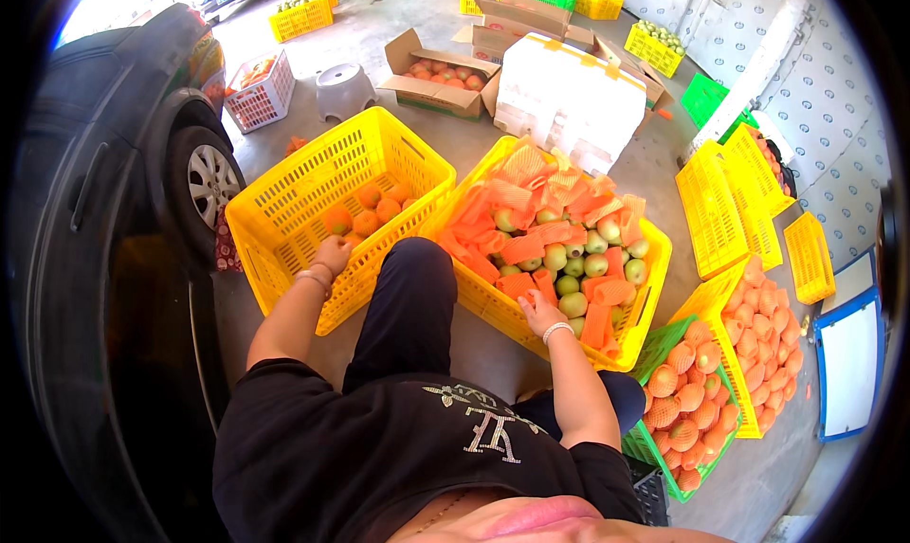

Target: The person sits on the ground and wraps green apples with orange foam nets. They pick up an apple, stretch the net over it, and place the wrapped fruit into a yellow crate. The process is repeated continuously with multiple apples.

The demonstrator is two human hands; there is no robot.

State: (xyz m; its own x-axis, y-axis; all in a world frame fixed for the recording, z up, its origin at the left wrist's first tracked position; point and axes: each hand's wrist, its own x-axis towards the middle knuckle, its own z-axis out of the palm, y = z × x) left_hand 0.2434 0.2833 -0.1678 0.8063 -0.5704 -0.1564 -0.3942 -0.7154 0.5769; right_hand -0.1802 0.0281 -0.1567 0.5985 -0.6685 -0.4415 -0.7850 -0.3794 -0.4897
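Note:
My left hand (330,256) reaches over the near wall of a yellow plastic crate (298,180), beside several fruits in orange foam nets (366,223) on its floor; whether it holds one cannot be told. A second yellow crate (657,259) stands to the right, full of green apples (596,264) with loose orange foam nets (526,246) strewn among them. At that crate's near side, my right hand (542,313) has its fingers at the edge of the apples and foam; no fruit shows clearly in its grasp.
A dark car (106,187) stands close on the left. On the right, a green crate (643,440) and a yellow crate (739,394) hold netted fruit. Beyond the two crates are a white foam box (569,95), a cardboard box (441,102) of fruit and a grey stool (345,88).

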